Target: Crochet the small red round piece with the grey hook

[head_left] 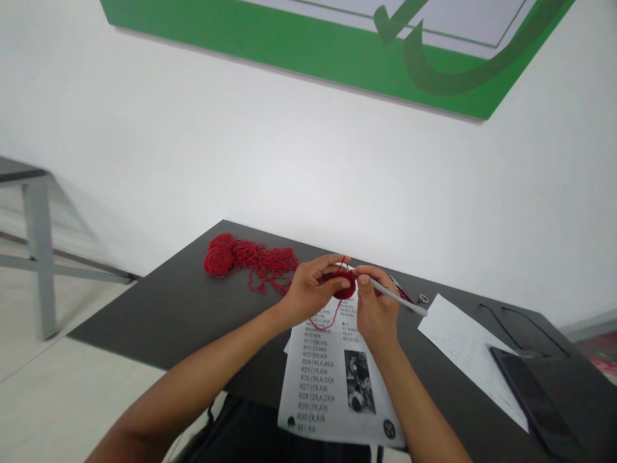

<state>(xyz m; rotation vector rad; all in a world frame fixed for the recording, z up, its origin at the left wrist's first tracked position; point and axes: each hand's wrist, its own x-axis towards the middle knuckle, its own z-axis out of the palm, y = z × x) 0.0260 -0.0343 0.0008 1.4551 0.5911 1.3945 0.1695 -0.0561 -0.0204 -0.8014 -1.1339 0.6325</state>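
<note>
one dark table (159, 308). on it: one ball of red yarn (220, 254) at the far left with a loose tangle of yarn (267, 263) trailing right of it; two printed sheets, a pattern sheet (332, 379) near the middle and a second sheet (463, 344) to the right; one dark phone (535, 399) lying partly on the second sheet.

two hands, both raised just above the pattern sheet, forearms coming in from the near edge. left hand (308, 292) curled, fingers pinching one small red crochet piece (344, 284). right hand (378, 308) closed around one white crochet hook (393, 297), thumb on top, hook tip at the red piece, handle pointing right. hands nearly touching. a thin red strand (332, 320) hangs from the piece onto the sheet.
</note>
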